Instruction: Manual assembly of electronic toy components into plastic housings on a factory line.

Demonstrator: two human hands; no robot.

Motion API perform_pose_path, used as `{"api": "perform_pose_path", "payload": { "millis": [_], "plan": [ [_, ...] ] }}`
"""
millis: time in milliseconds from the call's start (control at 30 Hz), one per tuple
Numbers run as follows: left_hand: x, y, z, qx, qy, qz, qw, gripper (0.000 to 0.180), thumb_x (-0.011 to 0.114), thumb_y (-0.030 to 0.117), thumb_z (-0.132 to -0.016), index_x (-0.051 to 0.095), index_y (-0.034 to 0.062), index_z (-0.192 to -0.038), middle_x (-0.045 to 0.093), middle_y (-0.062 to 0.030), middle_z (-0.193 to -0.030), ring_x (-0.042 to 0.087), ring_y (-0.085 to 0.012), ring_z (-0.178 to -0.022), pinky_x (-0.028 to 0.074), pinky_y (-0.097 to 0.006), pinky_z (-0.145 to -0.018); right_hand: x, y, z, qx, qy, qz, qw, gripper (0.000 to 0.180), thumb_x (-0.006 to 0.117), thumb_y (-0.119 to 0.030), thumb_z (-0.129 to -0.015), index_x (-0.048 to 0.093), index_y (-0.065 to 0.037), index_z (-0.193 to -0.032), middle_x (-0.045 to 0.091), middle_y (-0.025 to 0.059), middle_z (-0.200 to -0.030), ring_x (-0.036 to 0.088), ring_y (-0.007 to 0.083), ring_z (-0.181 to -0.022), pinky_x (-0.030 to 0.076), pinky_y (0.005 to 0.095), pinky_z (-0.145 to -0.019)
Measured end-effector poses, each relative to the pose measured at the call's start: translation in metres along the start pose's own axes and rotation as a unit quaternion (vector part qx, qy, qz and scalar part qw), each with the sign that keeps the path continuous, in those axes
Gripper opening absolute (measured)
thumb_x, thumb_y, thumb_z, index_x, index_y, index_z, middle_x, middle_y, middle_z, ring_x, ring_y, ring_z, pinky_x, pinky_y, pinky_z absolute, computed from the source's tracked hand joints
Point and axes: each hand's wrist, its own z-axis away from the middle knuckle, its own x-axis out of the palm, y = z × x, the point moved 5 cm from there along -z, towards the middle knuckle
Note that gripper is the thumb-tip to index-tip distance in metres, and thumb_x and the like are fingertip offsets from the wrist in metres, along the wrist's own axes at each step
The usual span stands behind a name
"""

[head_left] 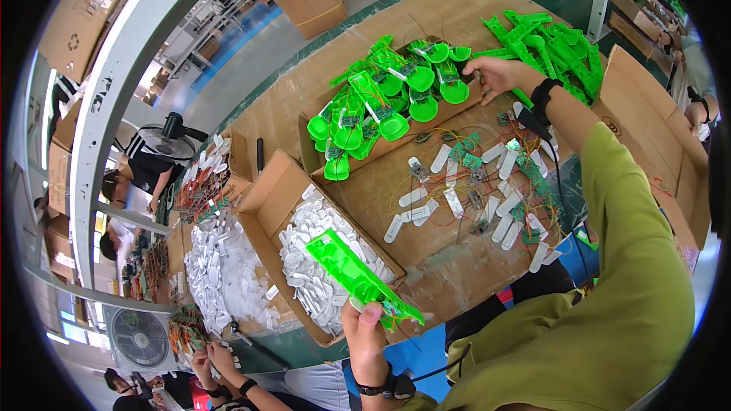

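My left hand [367,339] grips one end of a long bright green plastic shell [339,259], which is held tilted over a box of small white plastic pieces [304,240]. Thin wires and part of a circuit board show in the shell near my thumb. At the far right corner of a shallow cardboard box [449,120], my right hand [499,78] has its fingers apart, with nothing seen in them. That box is heaped with green round-ended shells [394,128], several fitted with circuit boards. My right fingers are beside these shells; whether they touch the box is unclear.
Wired green circuit boards [544,183] and white strips [502,228] lie scattered across the table. More green shells [552,49] are piled at the far right, beside an open carton [647,133]. On the left, a co-worker's hands [217,361] are near wired parts and loose white pieces [209,259].
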Motion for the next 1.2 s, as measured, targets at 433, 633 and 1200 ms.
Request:
{"api": "perform_pose_path", "payload": {
  "millis": [433,633,1200],
  "plan": [
    [0.009,0.004,-0.001,0.006,-0.006,-0.003,1.000,0.052,0.058,0.042,-0.066,0.052,-0.0058,-0.086,0.053,-0.0107,-0.074,0.051,-0.0159,-0.062,0.040,-0.025,-0.052,0.013,0.015,-0.006,-0.095,0.103,-0.125,0.982,0.013,0.050,-0.022,-0.064,0.044,-0.012,-0.069,0.047,0.0045,-0.072,0.049,0.0187,-0.061,0.042,0.0332,-0.056],
    [0.006,0.003,-0.006,0.020,-0.034,0.052,0.998,0.038,0.058,0.029,-0.073,0.053,-0.0047,-0.090,0.055,-0.0093,-0.081,0.053,-0.0156,-0.071,0.042,-0.027,-0.063,0.029,0.011,0.022,-0.105,0.177,-0.192,0.959,0.016,0.050,-0.023,-0.062,0.043,-0.011,-0.071,0.045,0.0055,-0.071,0.048,0.0195,-0.064,0.041,0.0331,-0.056],
    [0.004,0.012,0.002,0.037,-0.008,0.052,0.998,0.038,0.057,0.028,-0.072,0.051,-0.0039,-0.092,0.053,-0.0101,-0.081,0.051,-0.0163,-0.070,0.043,-0.028,-0.061,0.039,-0.023,0.142,-0.191,0.246,-0.264,0.913,0.011,0.050,-0.024,-0.065,0.044,-0.014,-0.068,0.046,0.0029,-0.070,0.046,0.0186,-0.067,0.041,0.0344,-0.060]
  ]
}}
